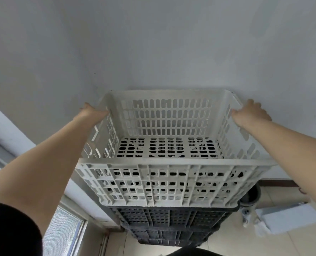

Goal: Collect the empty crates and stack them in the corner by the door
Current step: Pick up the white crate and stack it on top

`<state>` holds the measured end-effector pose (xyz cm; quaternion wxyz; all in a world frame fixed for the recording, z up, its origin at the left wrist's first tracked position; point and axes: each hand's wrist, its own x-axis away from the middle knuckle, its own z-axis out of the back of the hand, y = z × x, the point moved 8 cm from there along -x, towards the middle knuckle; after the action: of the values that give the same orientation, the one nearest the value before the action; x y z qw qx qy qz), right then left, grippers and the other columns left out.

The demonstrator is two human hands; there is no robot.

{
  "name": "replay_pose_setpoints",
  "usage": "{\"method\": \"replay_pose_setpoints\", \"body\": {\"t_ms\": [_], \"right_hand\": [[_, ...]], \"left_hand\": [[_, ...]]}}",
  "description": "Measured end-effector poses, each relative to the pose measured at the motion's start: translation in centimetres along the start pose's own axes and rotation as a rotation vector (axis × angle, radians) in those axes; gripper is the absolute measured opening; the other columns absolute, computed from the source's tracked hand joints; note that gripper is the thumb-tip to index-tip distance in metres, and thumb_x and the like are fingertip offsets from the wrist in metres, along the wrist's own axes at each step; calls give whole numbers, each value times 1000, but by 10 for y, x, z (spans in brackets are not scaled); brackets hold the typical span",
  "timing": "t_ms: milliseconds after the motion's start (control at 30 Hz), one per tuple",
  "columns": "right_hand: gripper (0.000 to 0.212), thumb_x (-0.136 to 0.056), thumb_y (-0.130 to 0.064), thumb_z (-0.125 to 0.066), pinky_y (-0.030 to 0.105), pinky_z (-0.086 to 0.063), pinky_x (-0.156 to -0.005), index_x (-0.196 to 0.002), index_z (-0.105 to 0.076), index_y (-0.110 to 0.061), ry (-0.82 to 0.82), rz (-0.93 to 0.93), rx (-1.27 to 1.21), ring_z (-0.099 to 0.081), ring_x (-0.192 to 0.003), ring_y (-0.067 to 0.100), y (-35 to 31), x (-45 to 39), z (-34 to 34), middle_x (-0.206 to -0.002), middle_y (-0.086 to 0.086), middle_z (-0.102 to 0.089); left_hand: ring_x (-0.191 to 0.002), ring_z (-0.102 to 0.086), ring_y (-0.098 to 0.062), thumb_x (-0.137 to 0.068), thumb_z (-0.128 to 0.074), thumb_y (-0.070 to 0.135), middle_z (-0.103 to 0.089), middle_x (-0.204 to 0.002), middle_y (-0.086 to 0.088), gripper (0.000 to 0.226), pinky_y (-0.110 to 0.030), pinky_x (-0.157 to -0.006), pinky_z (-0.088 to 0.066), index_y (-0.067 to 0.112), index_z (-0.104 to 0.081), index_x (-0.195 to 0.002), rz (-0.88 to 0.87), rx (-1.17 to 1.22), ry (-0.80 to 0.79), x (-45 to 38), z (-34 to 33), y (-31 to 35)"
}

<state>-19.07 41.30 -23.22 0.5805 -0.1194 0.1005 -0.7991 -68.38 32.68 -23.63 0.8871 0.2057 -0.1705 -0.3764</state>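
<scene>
An empty white slotted crate point(172, 182) sits on top of a stack of black crates point(170, 224) against the pale wall. My left hand point(92, 112) grips the white crate's left rim near its far corner. My right hand point(251, 113) grips the right rim at the far corner. Both arms reach forward along the crate's sides. The white crate sits level, its far wall close to the wall. The bottom of the black stack is partly hidden by my dark clothing at the lower edge.
A glazed door or window frame point(68, 224) runs down the left. On the tiled floor point(290, 244) at the right lie a white flat box point(290, 218), a small bottle point(247, 215) and a dark round bin point(250, 196).
</scene>
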Motion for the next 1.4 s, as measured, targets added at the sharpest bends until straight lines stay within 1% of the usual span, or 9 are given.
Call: {"method": "replay_pose_setpoints", "body": {"t_ms": [67,233,400,500,700,867,1133,1300,1400], "right_hand": [[66,-96,-46,-48,45,-39,-95,-145,-27,-8,66,183,103,-37,-131,35,-27,17,2,-145,17,-33],[68,-94,-60,-38,53,-28,-110,-144,-36,-14,51,520,202,-33,-136,32,-87,93,-4,-149,12,-35],[70,-89,-69,-34,45,-45,-100,-136,-47,-19,-52,791,149,-48,-126,24,-111,191,-26,-140,4,-49],[74,-89,-69,-37,42,-40,-104,-143,-40,-18,-30,896,254,-49,-125,24,-113,221,-43,-140,5,-49],[60,-89,-51,-57,41,-42,-96,-136,-43,-15,52,871,354,-53,-116,25,-98,236,-62,-126,5,-56],[39,-91,-45,-58,30,-39,-64,-107,-51,-11,129,818,367,-49,-74,20,-89,225,-53,-73,-2,-42],[37,-91,-42,-59,35,-40,-74,-108,-53,-9,134,819,341,-46,-75,19,-88,222,-48,-82,5,-49],[44,-92,-39,-59,41,-41,-90,-120,-54,-5,177,824,303,-58,-102,29,-82,228,-51,-112,13,-62],[45,-93,-39,-58,40,-40,-94,-122,-53,-5,186,815,321,-57,-108,28,-83,228,-52,-115,12,-61]], "left_hand": [[-133,-36,-41,-89,-56,49,-33,-147,-20,79,-51,-108,-34,9,-24,-148,-63,-82,42,10,8,8],[-143,-22,-31,-93,-46,55,-28,-156,-9,66,-49,-113,-20,21,-33,-148,-403,-213,62,81,14,35],[-142,-30,-24,-94,-37,60,-36,-153,-2,63,-45,-117,-15,25,-37,-146,-700,-319,-13,158,-6,21],[-134,-44,-25,-86,-46,67,-50,-143,-1,70,-45,-116,-17,22,-46,-140,-802,-353,-14,182,-17,5],[-120,-52,-27,-90,-54,52,-61,-127,-1,53,-41,-106,-29,19,-54,-131,-846,-433,103,195,-31,-15],[-111,-55,-28,-93,-52,49,-64,-114,-3,41,-38,-92,-35,17,-58,-118,-850,-433,161,196,-35,-4],[-107,-56,-29,-94,-52,48,-65,-110,-3,39,-37,-89,-35,16,-59,-114,-858,-418,198,195,-36,3],[-105,-55,-29,-93,-54,46,-64,-110,-4,38,-37,-87,-32,15,-59,-115,-854,-417,241,201,-41,-3],[-107,-54,-31,-93,-55,45,-63,-112,-5,38,-38,-88,-32,15,-59,-117,-837,-414,249,204,-41,-3]]}}
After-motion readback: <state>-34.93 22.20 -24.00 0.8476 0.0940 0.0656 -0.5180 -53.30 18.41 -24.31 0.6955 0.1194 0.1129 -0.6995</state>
